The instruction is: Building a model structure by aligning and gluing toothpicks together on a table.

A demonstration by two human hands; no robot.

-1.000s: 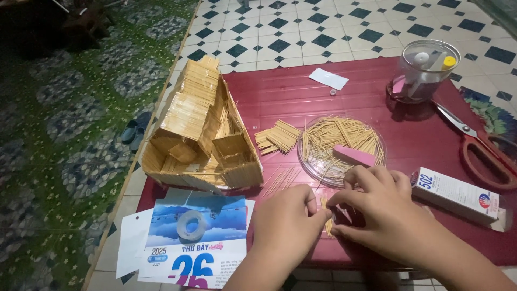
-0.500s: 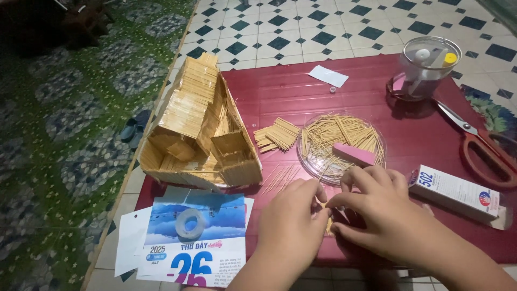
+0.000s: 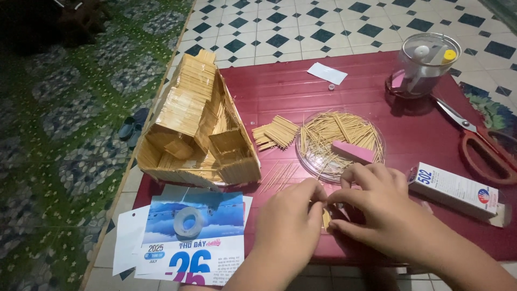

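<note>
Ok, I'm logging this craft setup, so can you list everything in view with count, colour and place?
table: one, dark red, on the tiled floor
stick model house: one, tan, table's left part
stick bundle: one pile, tan, right of the house
clear dish: one, holds loose sticks, table middle
pink block: one, lying in the dish
clear jar: one, far right of the table
scissors: one pair, red handles, right edge
glue box: one, white, right of the hands
tape roll: one, clear, on the calendar sheets
calendar sheets: a few, blue and white, near left corner
paper slip: one, white, far side
left hand: pinching a small stick piece
right hand: pinching the same piece
</note>
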